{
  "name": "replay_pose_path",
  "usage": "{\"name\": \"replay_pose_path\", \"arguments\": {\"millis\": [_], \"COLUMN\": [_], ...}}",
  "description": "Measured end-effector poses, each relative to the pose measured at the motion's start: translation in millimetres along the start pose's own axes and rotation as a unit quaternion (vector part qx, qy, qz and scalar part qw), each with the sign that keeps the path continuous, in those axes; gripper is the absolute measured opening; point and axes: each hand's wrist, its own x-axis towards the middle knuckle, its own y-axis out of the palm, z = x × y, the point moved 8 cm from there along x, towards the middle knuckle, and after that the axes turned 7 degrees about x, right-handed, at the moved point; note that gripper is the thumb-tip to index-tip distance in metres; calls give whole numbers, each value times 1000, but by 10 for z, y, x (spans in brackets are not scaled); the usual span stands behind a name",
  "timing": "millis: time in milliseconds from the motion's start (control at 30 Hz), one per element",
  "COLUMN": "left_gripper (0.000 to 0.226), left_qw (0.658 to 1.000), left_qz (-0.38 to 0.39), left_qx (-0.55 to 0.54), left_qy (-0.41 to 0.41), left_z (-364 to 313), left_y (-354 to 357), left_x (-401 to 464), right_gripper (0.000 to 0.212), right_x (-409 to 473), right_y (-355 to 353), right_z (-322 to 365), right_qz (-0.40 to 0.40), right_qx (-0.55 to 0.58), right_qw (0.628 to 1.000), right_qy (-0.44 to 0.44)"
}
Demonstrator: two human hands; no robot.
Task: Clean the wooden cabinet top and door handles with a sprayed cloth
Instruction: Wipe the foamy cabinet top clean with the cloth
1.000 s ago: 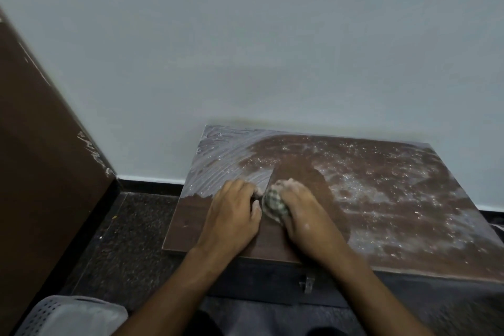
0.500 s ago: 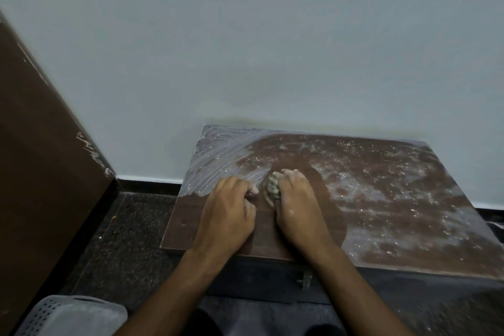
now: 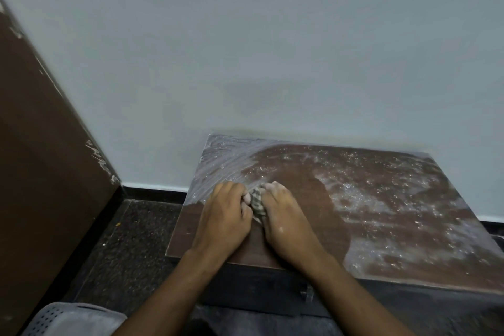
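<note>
A low wooden cabinet stands against the wall; its brown top (image 3: 381,215) is streaked with white dust and wet smears, with a wiped dark strip in front of the hands. A small checked cloth (image 3: 257,201) is bunched on the top near the left side. My left hand (image 3: 225,220) grips the cloth's left side with curled fingers. From the right, my right hand (image 3: 282,222) presses down on the cloth, fingers curled over it. Most of the cloth is hidden between the two hands. A metal door handle (image 3: 307,293) shows on the dark front below.
A pale wall (image 3: 272,49) rises right behind the cabinet. A brown wooden panel (image 3: 41,172) leans at the left. Dark speckled floor (image 3: 128,248) lies left of the cabinet. A grey perforated basket (image 3: 68,320) sits at the bottom left.
Both hands slid the cloth a little farther from me and drew closer together, so less of the cloth shows. The wiped dark strip has lengthened.
</note>
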Motion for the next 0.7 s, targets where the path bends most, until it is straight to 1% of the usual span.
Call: {"name": "replay_pose_path", "arguments": {"millis": [67,100,200,267,367,500,567,633,700], "left_gripper": [17,16,14,13,14,16,15,14,13], "left_qw": [1000,1000,1000,1000,1000,1000,1000,999,998], "left_qz": [1,6,14,11,-1,-11,-5,10,26], "left_qx": [2,4,3,7,4,15,22,30,40], "left_qy": [0,4,15,16,6,3,10,17,32], "left_z": [13,7,-7,11,69,69,42,21,-29], "left_y": [8,10,-41,-109,-206,-252,-226,-183,-153], "left_x": [33,38,35,17,-29,-78,-103,-119,-135], "right_gripper": [38,42,36,34,40,39,47,44,42], "right_x": [18,77,357,478,394,-69,-180,-129,-9], "right_y": [-9,-44,-228,-294,-192,-22,1,-25,-104], "right_z": [18,-77,-599,-783,-599,-13,69,-116,-330], "right_qz": [18,21,0,-11,2,35,56,57,28], "right_qx": [1,-4,-31,-52,-70,-25,-24,-34,-39], "right_qw": [1000,1000,995,989,991,999,998,998,998], "right_qy": [-26,-11,94,139,112,8,-30,-9,37]}}
